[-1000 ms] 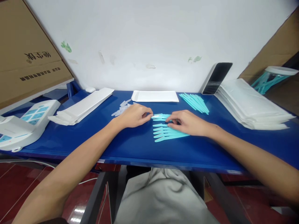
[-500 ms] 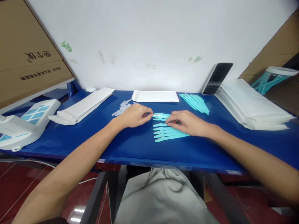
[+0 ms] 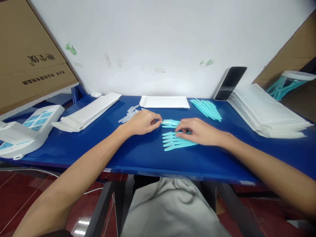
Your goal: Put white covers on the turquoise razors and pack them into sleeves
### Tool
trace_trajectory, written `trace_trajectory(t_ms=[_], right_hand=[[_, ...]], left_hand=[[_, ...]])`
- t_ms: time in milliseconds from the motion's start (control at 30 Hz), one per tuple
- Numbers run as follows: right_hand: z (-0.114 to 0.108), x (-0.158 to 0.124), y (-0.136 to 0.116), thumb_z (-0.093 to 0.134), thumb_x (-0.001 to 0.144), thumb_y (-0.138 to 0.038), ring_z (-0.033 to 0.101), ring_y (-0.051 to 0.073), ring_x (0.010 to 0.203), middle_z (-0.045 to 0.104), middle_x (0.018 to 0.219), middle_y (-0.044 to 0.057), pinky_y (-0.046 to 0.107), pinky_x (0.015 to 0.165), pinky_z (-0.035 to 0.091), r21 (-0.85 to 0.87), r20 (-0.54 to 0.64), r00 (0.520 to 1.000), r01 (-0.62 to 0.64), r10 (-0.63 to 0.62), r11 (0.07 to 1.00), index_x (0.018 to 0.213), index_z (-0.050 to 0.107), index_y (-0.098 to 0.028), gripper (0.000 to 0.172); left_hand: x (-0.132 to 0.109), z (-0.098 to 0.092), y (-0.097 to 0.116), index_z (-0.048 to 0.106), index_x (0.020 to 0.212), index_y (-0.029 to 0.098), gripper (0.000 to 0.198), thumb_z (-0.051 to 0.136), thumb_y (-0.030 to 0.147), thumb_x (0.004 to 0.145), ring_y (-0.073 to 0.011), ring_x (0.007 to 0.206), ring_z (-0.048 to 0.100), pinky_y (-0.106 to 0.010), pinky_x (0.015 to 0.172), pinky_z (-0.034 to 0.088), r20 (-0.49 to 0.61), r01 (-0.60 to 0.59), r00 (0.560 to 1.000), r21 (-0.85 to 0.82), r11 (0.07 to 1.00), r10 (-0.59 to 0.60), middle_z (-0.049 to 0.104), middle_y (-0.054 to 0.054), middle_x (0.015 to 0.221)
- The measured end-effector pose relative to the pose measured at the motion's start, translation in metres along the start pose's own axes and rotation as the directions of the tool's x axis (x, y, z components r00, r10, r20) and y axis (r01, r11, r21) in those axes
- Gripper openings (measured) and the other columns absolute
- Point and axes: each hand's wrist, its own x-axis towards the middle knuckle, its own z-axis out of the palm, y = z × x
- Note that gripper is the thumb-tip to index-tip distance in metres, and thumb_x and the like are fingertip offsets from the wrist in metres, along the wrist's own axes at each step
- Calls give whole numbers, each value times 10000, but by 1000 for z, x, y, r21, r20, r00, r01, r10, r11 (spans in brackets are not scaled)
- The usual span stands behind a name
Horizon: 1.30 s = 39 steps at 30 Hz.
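My left hand point(image 3: 145, 122) is closed in a pinch at the left end of the upper turquoise eyebrow razors point(image 3: 171, 126). A shiny clear blade cap point(image 3: 166, 122) shows at its fingertips. My right hand point(image 3: 194, 130) has thumb and fingers closed on the top eyebrow razor of a lower row point(image 3: 172, 144); its fingers hide part of that razor. Several razors there lie side by side, tips to the left. Loose translucent blade caps point(image 3: 129, 114) lie behind my left wrist. More turquoise razors point(image 3: 206, 109) form a pile behind my right hand.
A white tray-like packet point(image 3: 165, 102) lies by the wall. White packets point(image 3: 86, 113) are stacked left, and clear-wrapped ones point(image 3: 269, 110) right. A phone point(image 3: 230, 83) leans on the wall. A white device point(image 3: 34, 128) and a cardboard box point(image 3: 32, 56) stand left, a tub point(image 3: 288, 84) far right.
My right hand has shifted slightly down toward the lower row, and its fingers have come onto the top razor there. My left hand keeps its pinch in the same place.
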Motion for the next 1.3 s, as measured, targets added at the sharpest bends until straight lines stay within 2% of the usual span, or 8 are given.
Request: trace_trajectory(t_ms=[233,467,633,800,1067,1200,1300], right_hand=[[-4,-3,-1,528,983,-459,570,171,697,668,892,58,298,633,365,-107,16,1000,-16,18,994,1020,725,-197,330],[-17,-5,-1,451,996,-344,559,188,629,664,712,53,315,592,274,-287,48,998,-24,39,958,776,648,-202,327],[-18,-5,-1,437,989,-318,559,177,622,672,710,46,309,600,266,-241,96,995,-13,38,970,722,609,-198,339],[-19,-5,0,456,966,-292,540,164,604,658,687,38,309,612,267,-194,93,996,4,15,981,678,588,-194,331],[-14,-5,-2,471,965,-306,385,108,472,441,500,-41,295,564,266,-48,134,991,3,4,999,603,481,-201,377],[-12,-4,-3,477,970,-324,432,114,520,515,573,-25,287,577,286,-58,108,994,19,-12,998,652,525,-196,346],[-12,-3,-5,534,953,-393,472,130,586,589,686,-8,280,589,293,-96,78,997,22,-15,995,794,617,-198,265]], left_hand=[[-1,0,-1,747,928,180,284,481,273,968,-159,652,635,-265,641,398,-1,-6,1000,-2,1000,6,737,-44,782],[0,0,0,745,928,174,279,483,261,968,-153,655,630,-261,644,392,0,-10,1000,-1,1000,10,739,-42,796],[-1,0,-1,738,919,172,263,497,264,969,-144,638,605,-262,635,380,8,2,1000,4,1000,-2,725,-29,778],[-1,2,-2,741,932,170,268,495,264,976,-138,642,602,-266,641,381,4,-1,1000,0,1000,1,730,-25,798],[-1,1,-2,743,954,171,263,498,263,976,-140,665,618,-267,648,383,10,4,1000,-6,1000,-4,747,-25,840],[-2,2,-3,747,956,169,276,490,267,979,-141,653,613,-269,644,385,7,0,1000,-6,1000,0,742,-32,822],[-2,2,-3,747,952,173,270,494,265,977,-138,642,604,-268,640,384,9,5,1000,-2,1000,-5,735,-24,802]])
